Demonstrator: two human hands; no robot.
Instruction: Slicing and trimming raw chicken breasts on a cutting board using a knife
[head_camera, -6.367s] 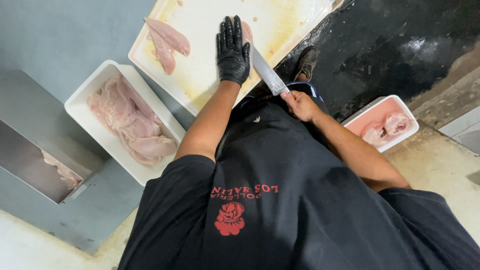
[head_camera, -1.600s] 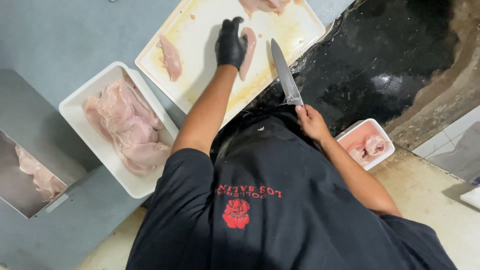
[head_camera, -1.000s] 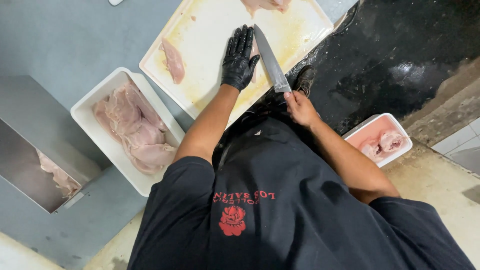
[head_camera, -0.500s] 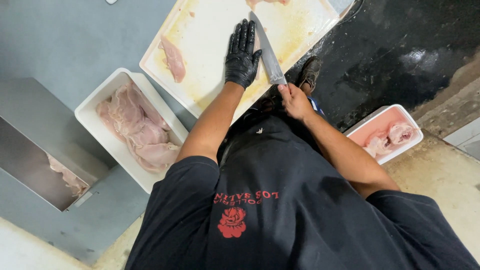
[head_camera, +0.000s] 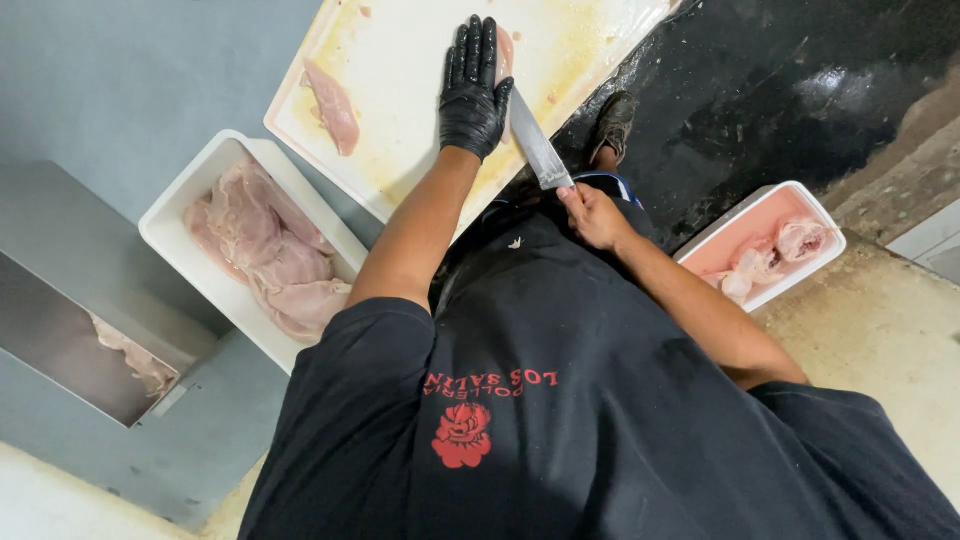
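On the white cutting board (head_camera: 400, 110), the left hand (head_camera: 474, 90), in a black glove, lies flat with fingers spread on a piece of raw chicken (head_camera: 505, 50). The right hand (head_camera: 592, 212) is closed around the handle of a knife (head_camera: 535, 148), whose blade lies low beside the glove. To cut well, I think the flat hand should press evenly, fingers lifted clear of the edge, and the blade should stay level. A white tray (head_camera: 200, 200) of chicken sits on the grey desk (head_camera: 120, 90).
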